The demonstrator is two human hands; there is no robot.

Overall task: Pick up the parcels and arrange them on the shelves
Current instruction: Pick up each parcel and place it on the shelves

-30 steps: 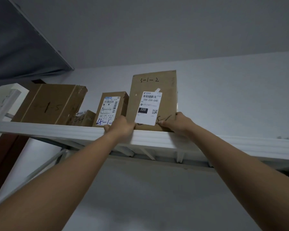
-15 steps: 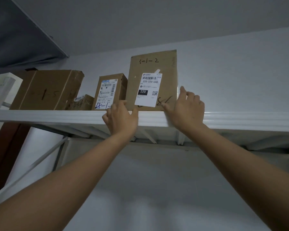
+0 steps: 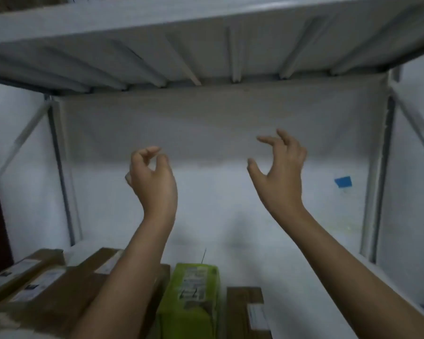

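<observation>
Now the loosely curled fingers [image 3: 267, 139] grip nothing: the left hand [image 3: 154, 182] and right hand [image 3: 279, 174] have come off the tall carton they steadied a moment ago and hang below the top shelf [image 3: 206, 18]. That carton is out of sight, so its placing looks done. Further below the top shelf, a green parcel [image 3: 191, 297] lies label up, its long axis running toward the back wall, with brown cartons [image 3: 42, 282] beside it.

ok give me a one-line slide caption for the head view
Empty left hand and right hand hover under the white shelf, with a green parcel and brown parcels lower in frame
</observation>
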